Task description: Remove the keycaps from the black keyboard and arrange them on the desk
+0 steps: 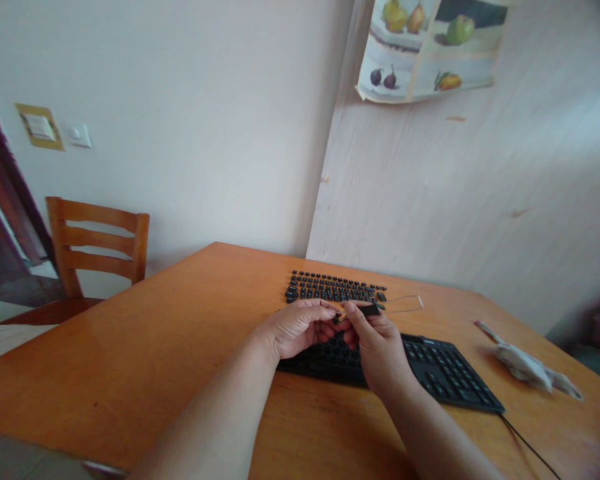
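Left hand (300,328) and right hand (381,350) met above the black keyboard (453,373) in the head view: the left pinched a small dark piece (337,319), the right gripped a black handle (370,310). Loose keycaps (334,290) lay in rows beyond the keyboard; a greyish bundle (525,367) lay to its right.

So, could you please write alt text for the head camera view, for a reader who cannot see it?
A person's left hand pinches a small dark piece while the right hand holds a slim black object above a black keyboard on a wooden table. Loose black keycaps lie in rows behind the keyboard.
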`<action>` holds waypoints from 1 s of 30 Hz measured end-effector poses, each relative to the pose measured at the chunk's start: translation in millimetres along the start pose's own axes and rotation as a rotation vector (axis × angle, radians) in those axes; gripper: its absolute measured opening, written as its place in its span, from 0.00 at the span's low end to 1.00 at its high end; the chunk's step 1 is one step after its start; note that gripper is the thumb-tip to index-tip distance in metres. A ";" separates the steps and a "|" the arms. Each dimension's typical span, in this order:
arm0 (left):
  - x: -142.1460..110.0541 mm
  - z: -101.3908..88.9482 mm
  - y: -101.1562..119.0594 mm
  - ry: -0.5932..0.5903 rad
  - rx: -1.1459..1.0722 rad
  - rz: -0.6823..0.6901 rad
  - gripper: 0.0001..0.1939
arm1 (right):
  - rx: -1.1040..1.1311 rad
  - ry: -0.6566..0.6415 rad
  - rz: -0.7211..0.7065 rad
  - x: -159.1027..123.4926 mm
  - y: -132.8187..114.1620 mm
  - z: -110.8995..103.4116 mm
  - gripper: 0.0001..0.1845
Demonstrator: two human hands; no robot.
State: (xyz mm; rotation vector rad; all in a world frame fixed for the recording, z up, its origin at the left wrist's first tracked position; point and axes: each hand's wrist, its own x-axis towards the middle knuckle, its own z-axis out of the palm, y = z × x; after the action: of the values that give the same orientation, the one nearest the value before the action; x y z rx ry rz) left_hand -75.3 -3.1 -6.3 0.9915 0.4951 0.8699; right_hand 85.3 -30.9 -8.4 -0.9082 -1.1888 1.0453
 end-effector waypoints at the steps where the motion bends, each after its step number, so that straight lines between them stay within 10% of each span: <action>1: -0.2 0.1 -0.3 0.006 -0.003 -0.004 0.12 | 0.013 0.009 0.007 0.7 0.0 -0.5 0.19; 30: 5.1 1.7 -7.4 0.139 0.204 0.054 0.08 | -0.397 0.010 -0.272 1.9 10.1 -4.8 0.17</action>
State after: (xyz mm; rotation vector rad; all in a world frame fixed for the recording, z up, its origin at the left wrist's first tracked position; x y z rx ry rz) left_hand -68.1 -1.8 -11.9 1.1388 0.6882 0.9548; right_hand 88.7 -26.3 -18.2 -1.0173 -1.4949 0.5946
